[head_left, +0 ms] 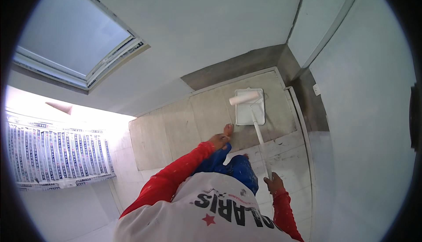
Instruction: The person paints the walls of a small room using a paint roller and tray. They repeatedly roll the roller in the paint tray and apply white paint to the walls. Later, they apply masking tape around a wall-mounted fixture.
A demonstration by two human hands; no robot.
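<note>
My right hand (pixel 274 183) is wrapped round the long white pole (pixel 262 147) of a paint roller, low on its handle. At the far end the pale, slightly pinkish roller sleeve (pixel 244 98) lies across a white paint tray (pixel 258 118), its left end sticking out past the tray's edge. My left hand (pixel 219 141) hangs over my blue-trousered left leg, beside my bare foot (pixel 228 130). Its fingers look loosely apart with nothing visible in them, though they are small in view.
The tray stands on beige floor covering (pixel 176 127) over white tiles. A bare grey band (pixel 237 66) runs low along the pale wall. A socket (pixel 316 89) sits on the right wall. At the upper left is a window (pixel 79 35); below it, a striped, film-wrapped panel (pixel 59 149).
</note>
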